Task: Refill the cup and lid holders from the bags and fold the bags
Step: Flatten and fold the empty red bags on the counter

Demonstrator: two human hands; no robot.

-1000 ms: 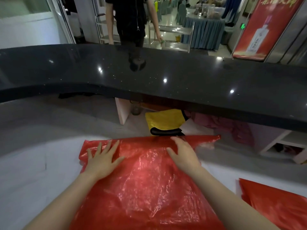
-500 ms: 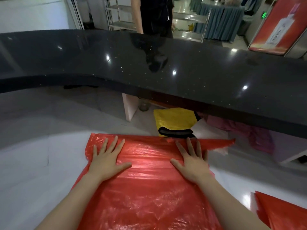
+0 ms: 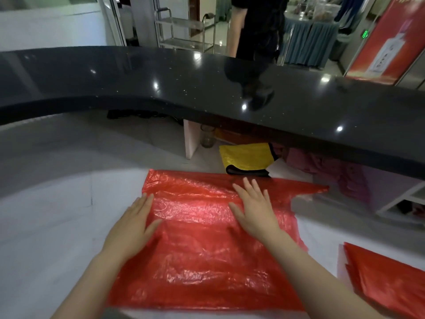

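The red bag (image 3: pixel 207 238) lies flat on the white tabletop (image 3: pixel 46 226), its long axis running away from the person. The left hand (image 3: pixel 133 224) presses its left edge, fingers straight; the right hand (image 3: pixel 255 210) lies flat, fingers spread, nearer the far edge.

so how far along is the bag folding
Done, apparently: a folded red bag lies at the right. In hand: left hand and right hand press the big red bag flat, still unfolded. Cup and lid holders aren't visible.
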